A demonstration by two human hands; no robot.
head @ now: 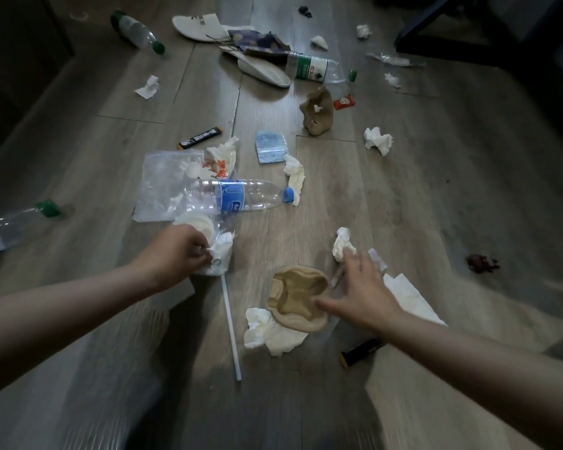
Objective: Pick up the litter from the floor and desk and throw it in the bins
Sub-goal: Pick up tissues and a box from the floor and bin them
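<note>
Floorboards (442, 203) everywhere littered, so seemingly barely begun; left hand (182, 253) pinches crumpled plastic (221, 256) at nine o'clock, right hand (363, 289) splayed empty.

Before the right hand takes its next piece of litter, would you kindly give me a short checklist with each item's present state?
1. Left hand grips the crumpled white plastic wrapper: ok.
2. Right hand open and free: ok.
3. Crumpled white tissue by the right fingertips is uncovered: ok.
4. Tan moulded pulp tray picked up: not ok, on the grey wood-plank floor.
5. Bin within reach: cannot tell, none in view.
</note>
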